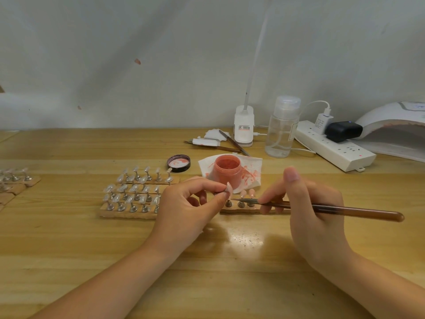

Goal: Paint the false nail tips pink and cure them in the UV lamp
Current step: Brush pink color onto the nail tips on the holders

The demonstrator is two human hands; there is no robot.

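A pink nail tip (pixel 229 187) on its small stand is pinched betw. thumb and forefinger of the left hand (pixel 190 203), lifted off the desk (pixel 69 249). A brown-handled brush (pixel 322 207) is gripped pen-style by the right hand (pixel 305 203), bristle end pointed left, just below the held tip. Directly behind, a wooden strip (pixel 248 211) w/ pink tips on stands lies partly hidden by the right fingers. Clear nail tips (pixel 133 192) are racked in rows at left, touching the left hand's outline. The open pink polish jar (pixel 227 169) sits on a stained tissue (pixel 253 166) just behind the hands, its lid (pixel 179 162) beside it. The UV lamp (pixel 395 127) stands at far right, cut by the frame edge, well apart. Bare desk lies near the forearms.
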